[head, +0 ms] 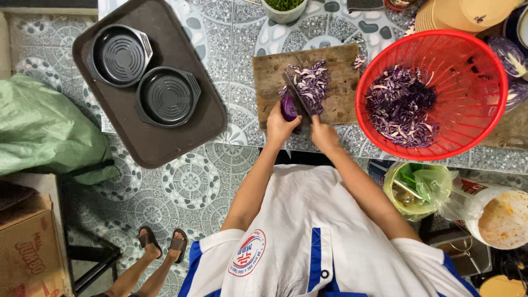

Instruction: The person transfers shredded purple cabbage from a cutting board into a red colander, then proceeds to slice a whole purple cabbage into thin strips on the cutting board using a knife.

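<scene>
A wooden cutting board (275, 71) lies on the patterned counter. My left hand (280, 125) holds a chunk of purple cabbage (288, 106) down on the board. My right hand (324, 135) grips the handle of a knife (297, 92), whose blade rests against the cabbage chunk. A pile of shredded purple cabbage (312, 82) sits on the board beyond the blade. To the right, a red plastic colander basket (484, 71) holds more shredded cabbage (400, 107).
A brown tray (165, 143) with two black cast pans (121, 55) (168, 96) sits at left. A green sack (38, 126), a cardboard box (27, 247), a bin with a plastic bag (418, 190) and a white bucket (500, 217) stand around. Another person's sandalled feet (162, 242) are on the floor.
</scene>
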